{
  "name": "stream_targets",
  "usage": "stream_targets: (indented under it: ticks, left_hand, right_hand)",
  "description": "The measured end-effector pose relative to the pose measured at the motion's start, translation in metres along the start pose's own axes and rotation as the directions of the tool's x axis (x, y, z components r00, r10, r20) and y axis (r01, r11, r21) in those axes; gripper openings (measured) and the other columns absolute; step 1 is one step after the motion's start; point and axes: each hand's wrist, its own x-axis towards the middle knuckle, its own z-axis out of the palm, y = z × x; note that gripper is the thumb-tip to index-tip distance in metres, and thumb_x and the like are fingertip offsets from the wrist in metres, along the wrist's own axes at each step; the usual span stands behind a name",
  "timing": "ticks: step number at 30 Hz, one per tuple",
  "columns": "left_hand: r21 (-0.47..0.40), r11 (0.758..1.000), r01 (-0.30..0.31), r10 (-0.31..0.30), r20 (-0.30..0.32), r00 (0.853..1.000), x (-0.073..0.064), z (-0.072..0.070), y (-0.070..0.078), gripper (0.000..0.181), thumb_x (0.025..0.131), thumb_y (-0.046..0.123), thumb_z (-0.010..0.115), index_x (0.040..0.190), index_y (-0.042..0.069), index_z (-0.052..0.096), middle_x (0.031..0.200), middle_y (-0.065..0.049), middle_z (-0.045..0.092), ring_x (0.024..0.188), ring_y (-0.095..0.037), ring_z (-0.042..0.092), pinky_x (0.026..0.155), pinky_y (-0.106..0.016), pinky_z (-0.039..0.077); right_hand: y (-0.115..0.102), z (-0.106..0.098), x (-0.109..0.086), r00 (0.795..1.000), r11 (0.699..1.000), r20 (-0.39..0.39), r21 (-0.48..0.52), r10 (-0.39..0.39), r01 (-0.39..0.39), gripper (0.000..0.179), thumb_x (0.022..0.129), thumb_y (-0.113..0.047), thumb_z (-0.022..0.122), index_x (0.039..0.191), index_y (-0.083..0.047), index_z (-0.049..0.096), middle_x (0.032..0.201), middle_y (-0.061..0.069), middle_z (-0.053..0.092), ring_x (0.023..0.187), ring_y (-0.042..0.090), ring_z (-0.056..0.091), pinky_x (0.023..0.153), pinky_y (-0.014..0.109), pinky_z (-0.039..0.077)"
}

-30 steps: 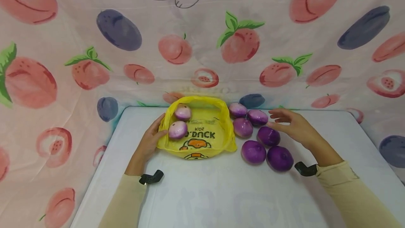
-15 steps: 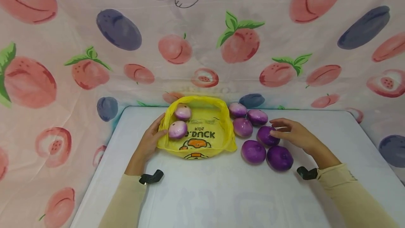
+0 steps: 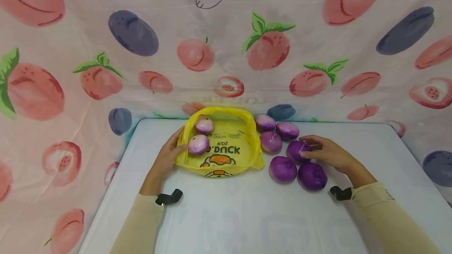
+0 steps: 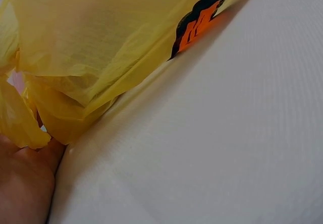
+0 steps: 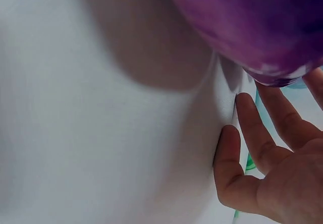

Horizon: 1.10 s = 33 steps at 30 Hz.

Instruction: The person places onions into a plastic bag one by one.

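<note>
Gripping the left rim of a yellow bag with the left hand, just beside two pale onions inside, one behind the other along the left wall. Holding a dark purple onion between thumb and fingers of the right hand, clasped from the right, with the thumb across the near face; cannot tell how firmly. Can place that onion on the white table, to the right of the bag and apart from it, between a front pair of dark onions and three lighter onions, bunched behind near the bag's right side. Can see from the right wrist several fingers spread apart near blurred purple skin, and from the left wrist black and orange print on the bag's wall, with folded yellow plastic against the hand. Also visible: beige sleeves on both forearms, a black device at each wrist, and behind the table a pale pink cloth printed with peaches
</note>
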Motion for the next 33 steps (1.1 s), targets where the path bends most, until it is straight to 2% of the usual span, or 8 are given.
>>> stream_targets:
  ticks: [3, 6, 12, 15, 20, 23, 28, 33]
  left_hand:
    - [-0.008, 1.0, -0.014, 0.014, 0.008, 1.0, 0.0, 0.0, -0.001, 0.064, 0.103, 0.017, 0.058, 0.159, 0.037, 0.034, 0.169, 0.007, 0.027, 0.157, -0.017, 0.023, 0.118, -0.023, 0.035]
    - [-0.015, 1.0, -0.023, 0.023, 0.01, 1.0, 0.001, -0.001, -0.001, 0.065, 0.103, 0.015, 0.058, 0.16, 0.035, 0.034, 0.169, 0.005, 0.026, 0.157, -0.018, 0.023, 0.117, -0.021, 0.035]
    - [0.002, 1.0, -0.023, 0.023, 0.008, 1.0, 0.001, 0.0, 0.001, 0.065, 0.103, 0.016, 0.058, 0.16, 0.036, 0.034, 0.169, 0.008, 0.027, 0.157, -0.016, 0.022, 0.123, -0.03, 0.029]
    - [0.004, 1.0, -0.026, 0.026, 0.005, 1.0, 0.001, 0.0, 0.0, 0.065, 0.103, 0.014, 0.057, 0.159, 0.035, 0.034, 0.169, 0.008, 0.027, 0.157, -0.016, 0.023, 0.123, -0.03, 0.029]
    - [-0.007, 1.0, -0.029, 0.029, 0.01, 1.0, 0.001, -0.001, -0.002, 0.065, 0.103, 0.014, 0.057, 0.16, 0.034, 0.034, 0.169, 0.006, 0.027, 0.157, -0.017, 0.023, 0.116, -0.017, 0.035]
    - [-0.009, 1.0, -0.03, 0.03, 0.009, 1.0, 0.001, -0.002, -0.003, 0.064, 0.103, 0.015, 0.058, 0.16, 0.035, 0.034, 0.169, 0.006, 0.027, 0.156, -0.017, 0.024, 0.112, -0.014, 0.037]
    - [0.002, 1.0, -0.016, 0.016, 0.005, 1.0, 0.001, -0.002, -0.004, 0.064, 0.103, 0.017, 0.058, 0.159, 0.036, 0.035, 0.168, 0.009, 0.028, 0.156, -0.015, 0.024, 0.117, -0.019, 0.035]
    - [0.012, 1.0, -0.002, 0.002, -0.002, 1.0, 0.001, -0.002, -0.002, 0.064, 0.103, 0.018, 0.059, 0.158, 0.038, 0.035, 0.168, 0.011, 0.028, 0.156, -0.013, 0.023, 0.12, -0.025, 0.032]
  right_hand:
    - [0.001, 0.0, 0.001, 1.0, 1.0, 0.013, 0.002, -0.008, 0.008, 0.068, 0.093, -0.03, 0.075, 0.15, -0.007, 0.047, 0.147, 0.027, 0.052, 0.134, 0.045, 0.051, 0.096, 0.037, 0.051]
    - [0.003, 0.0, 0.002, 1.0, 1.0, 0.019, -0.003, -0.003, 0.004, 0.07, 0.092, -0.03, 0.076, 0.151, -0.008, 0.046, 0.146, 0.027, 0.053, 0.133, 0.043, 0.051, 0.095, 0.034, 0.051]
    - [0.007, -0.003, 0.004, 0.999, 1.0, 0.035, 0.005, -0.004, 0.004, 0.071, 0.093, -0.028, 0.075, 0.153, -0.008, 0.043, 0.145, 0.027, 0.054, 0.133, 0.042, 0.051, 0.097, 0.035, 0.05]
    - [0.009, -0.003, 0.004, 0.999, 1.0, 0.035, 0.001, -0.002, 0.002, 0.07, 0.093, -0.029, 0.074, 0.154, -0.009, 0.043, 0.147, 0.026, 0.053, 0.135, 0.042, 0.05, 0.1, 0.038, 0.049]
    - [0.01, -0.002, 0.005, 1.0, 1.0, 0.03, -0.011, -0.005, 0.005, 0.071, 0.094, -0.03, 0.073, 0.154, -0.009, 0.043, 0.146, 0.027, 0.053, 0.134, 0.043, 0.05, 0.103, 0.047, 0.048]
    - [0.011, -0.002, 0.005, 1.0, 1.0, 0.027, -0.011, 0.001, -0.001, 0.07, 0.095, -0.031, 0.073, 0.154, -0.01, 0.043, 0.145, 0.026, 0.054, 0.134, 0.043, 0.05, 0.106, 0.051, 0.046]
    - [0.013, -0.004, 0.004, 0.999, 0.999, 0.014, -0.009, 0.032, -0.032, 0.07, 0.095, -0.034, 0.072, 0.155, -0.011, 0.042, 0.147, 0.029, 0.05, 0.137, 0.044, 0.047, 0.109, 0.06, 0.041]
    - [0.013, -0.006, 0.001, 0.999, 0.998, 0.0, 0.02, 0.053, -0.053, 0.07, 0.095, -0.035, 0.072, 0.154, -0.011, 0.043, 0.154, 0.034, 0.039, 0.144, 0.051, 0.035, 0.112, 0.069, 0.033]
